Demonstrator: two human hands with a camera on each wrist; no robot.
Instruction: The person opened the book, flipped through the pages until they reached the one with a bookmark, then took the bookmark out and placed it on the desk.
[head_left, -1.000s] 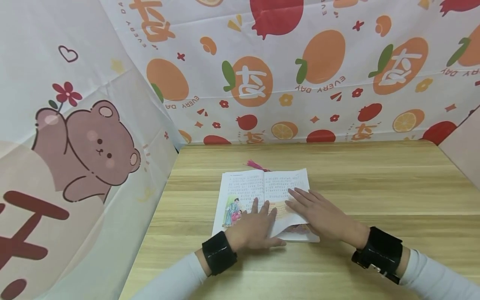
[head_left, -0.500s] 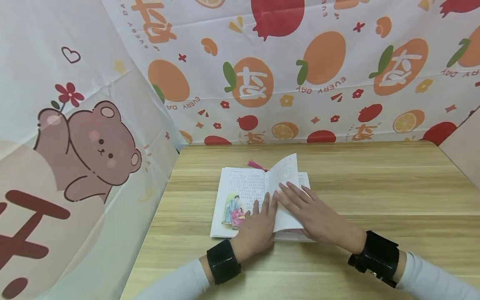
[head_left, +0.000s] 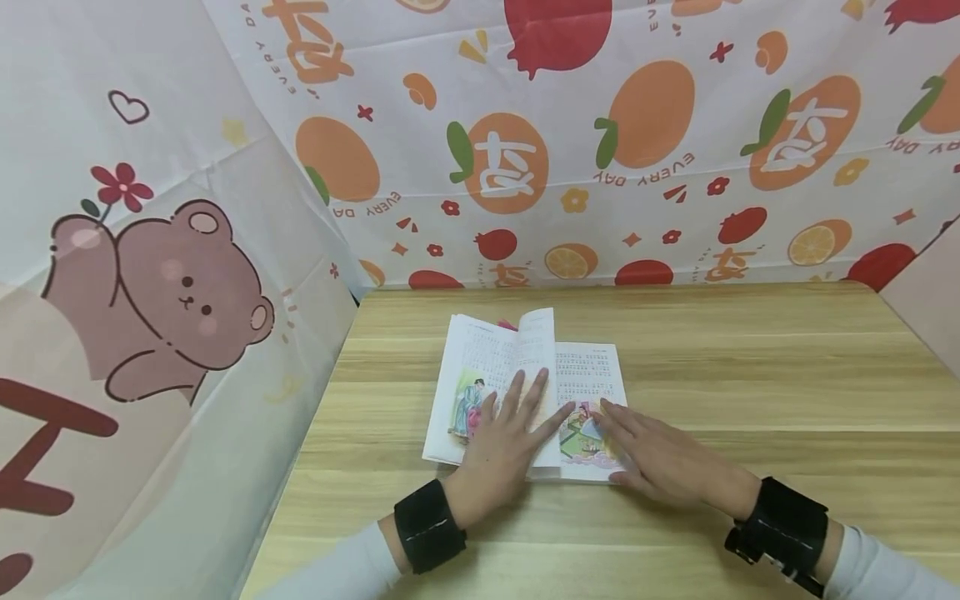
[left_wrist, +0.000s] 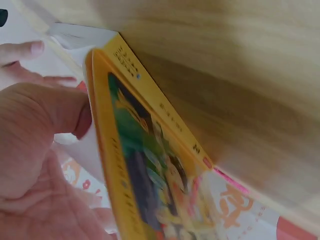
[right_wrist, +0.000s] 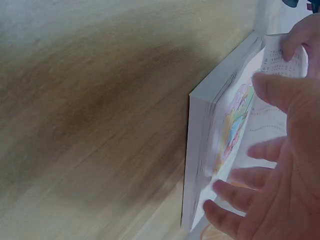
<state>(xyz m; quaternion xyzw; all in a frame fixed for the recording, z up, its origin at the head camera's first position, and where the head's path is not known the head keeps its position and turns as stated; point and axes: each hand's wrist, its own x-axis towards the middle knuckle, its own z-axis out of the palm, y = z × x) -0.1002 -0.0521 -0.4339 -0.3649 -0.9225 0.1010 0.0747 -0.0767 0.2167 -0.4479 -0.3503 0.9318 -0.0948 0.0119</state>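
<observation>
An open picture book (head_left: 585, 371) lies flat on the wooden table (head_left: 750, 375), with text and colour drawings on both pages. My left hand (head_left: 510, 433) lies with straight fingers on the left page and holds down a turned leaf (head_left: 534, 333) whose top still curls upward. My right hand (head_left: 648, 454) rests flat on the lower right page, fingertips on the drawing. A pink tassel (head_left: 507, 324) peeks out behind the book's top edge. The left wrist view shows the yellow cover (left_wrist: 150, 165) beside my left hand (left_wrist: 35, 150). The right wrist view shows the page block (right_wrist: 200, 150) by my right hand (right_wrist: 280, 190).
Printed cloth screens stand close around the table: a bear pattern on the left (head_left: 150, 292), a fruit pattern at the back (head_left: 637, 142) and a plain panel at the right (head_left: 930, 300). Bare wood stretches to the right of the book.
My right hand lifted a right-hand leaf and swept it over to the left. My left hand now lies on that leaf, and my right hand has dropped back onto the new right page.
</observation>
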